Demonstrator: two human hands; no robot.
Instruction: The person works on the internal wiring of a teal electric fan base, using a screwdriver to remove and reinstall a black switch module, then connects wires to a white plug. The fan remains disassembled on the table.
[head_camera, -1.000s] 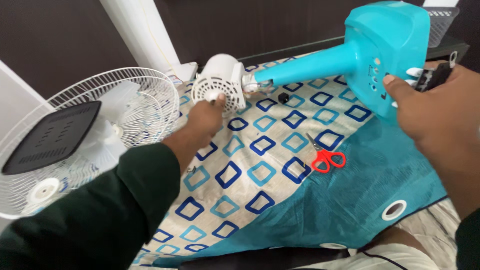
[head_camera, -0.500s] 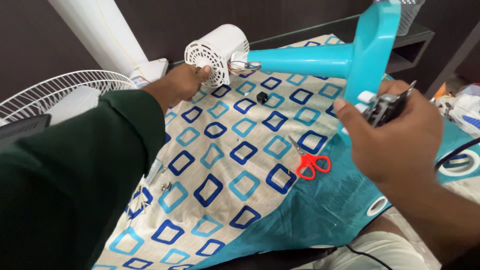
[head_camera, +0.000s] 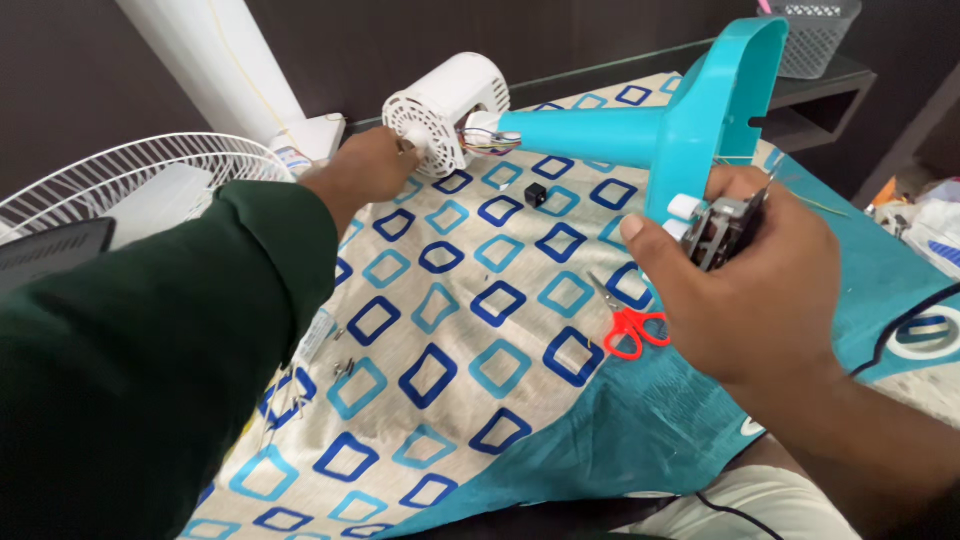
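A dismantled table fan lies across a patterned cloth (head_camera: 450, 330). Its white motor housing (head_camera: 445, 112) joins a turquoise neck and base (head_camera: 690, 130), with coloured wires showing at the joint. My left hand (head_camera: 365, 170), in a dark green sleeve, rests on the front of the motor housing. My right hand (head_camera: 740, 290) grips a small dark switch block (head_camera: 722, 232) with white knobs at the turquoise base.
Red-handled scissors (head_camera: 625, 328) lie on the cloth by my right hand. A small black part (head_camera: 536, 193) sits near the neck, and tiny screws (head_camera: 345, 368) lie lower left. A white wire fan guard (head_camera: 120, 190) is at left; a grey mesh basket (head_camera: 815, 35) stands on a shelf behind.
The view has shifted and drawn closer. My left hand stays on the motor housing. My right hand has dropped slightly below the turquoise base, still holding the switch block.
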